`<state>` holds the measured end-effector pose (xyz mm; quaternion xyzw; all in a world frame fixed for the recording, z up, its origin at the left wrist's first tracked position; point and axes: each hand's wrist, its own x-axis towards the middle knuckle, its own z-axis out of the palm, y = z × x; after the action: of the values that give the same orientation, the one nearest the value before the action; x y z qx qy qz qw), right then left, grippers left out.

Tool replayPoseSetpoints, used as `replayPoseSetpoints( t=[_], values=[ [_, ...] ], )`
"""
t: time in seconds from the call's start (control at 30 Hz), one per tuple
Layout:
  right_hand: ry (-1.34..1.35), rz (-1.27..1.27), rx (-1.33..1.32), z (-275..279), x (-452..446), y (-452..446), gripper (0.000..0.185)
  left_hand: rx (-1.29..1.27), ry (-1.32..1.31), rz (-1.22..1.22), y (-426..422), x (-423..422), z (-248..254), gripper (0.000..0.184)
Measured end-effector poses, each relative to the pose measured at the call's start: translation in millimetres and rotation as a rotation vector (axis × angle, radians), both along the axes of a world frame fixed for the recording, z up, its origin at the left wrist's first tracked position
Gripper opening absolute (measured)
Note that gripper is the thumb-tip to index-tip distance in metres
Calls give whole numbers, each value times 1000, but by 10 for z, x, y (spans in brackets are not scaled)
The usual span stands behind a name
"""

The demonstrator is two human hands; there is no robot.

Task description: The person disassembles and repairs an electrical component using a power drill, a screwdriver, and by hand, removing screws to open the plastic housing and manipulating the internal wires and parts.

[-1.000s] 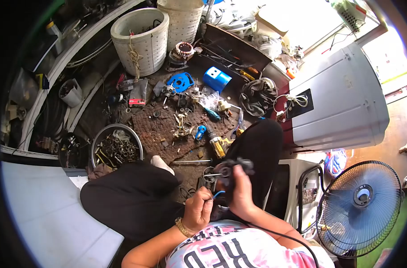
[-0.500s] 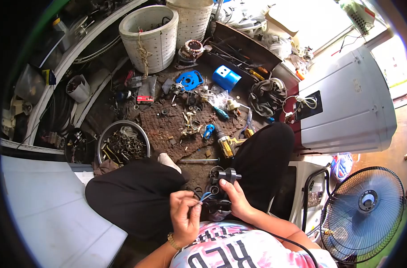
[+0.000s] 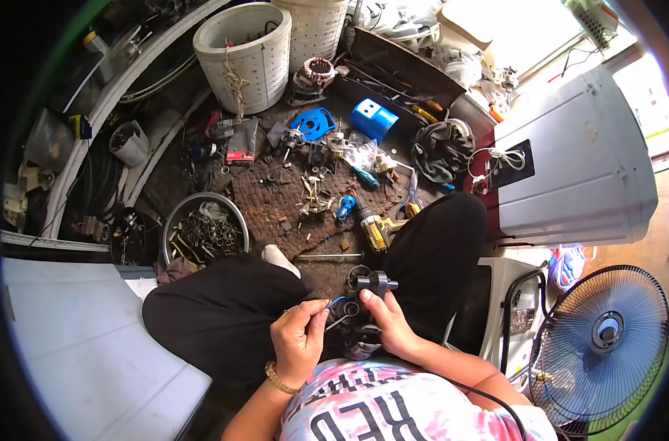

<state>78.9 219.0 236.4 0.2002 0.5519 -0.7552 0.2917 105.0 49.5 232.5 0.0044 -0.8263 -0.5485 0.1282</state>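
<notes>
Low in the head view, my left hand is closed, thumb and fingertips pinching the end of a thin blue wire. The wire runs right to a black cylindrical part with a short protruding shaft, whose exact kind I cannot make out. My right hand grips this part, its thumb pressed along the near side. More dark parts sit just below, between the hands, partly hidden. A pale lead or rod also shows between the hands.
Ahead lie a yellow drill, a blue motor cover and a blue bracket. A metal bowl of small hardware stands left, perforated white buckets behind. A fan is at right, a grey-white cabinet above it.
My left hand has shifted slightly left and up, drawing the blue wire's end away from the black part. My right hand keeps its grip, nearly unmoved.
</notes>
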Motion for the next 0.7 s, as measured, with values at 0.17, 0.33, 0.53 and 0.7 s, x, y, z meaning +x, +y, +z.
replayPoseSetpoints(
  t=[0.17, 0.33, 0.53, 0.7],
  values=[
    [41, 30, 3, 11, 4, -16, 44, -302, 132, -76, -61, 54, -75, 16],
    [34, 95, 32, -18, -5, 21, 41, -676, 106, -156, -159, -2, 140, 18],
    [79, 98, 23, -8, -2, 15, 36, -785, 142, -302, -284, -176, 401, 13],
    [89, 118, 45, 23, -12, 0, 36, -746, 90, -337, -280, -253, 518, 6]
  ],
)
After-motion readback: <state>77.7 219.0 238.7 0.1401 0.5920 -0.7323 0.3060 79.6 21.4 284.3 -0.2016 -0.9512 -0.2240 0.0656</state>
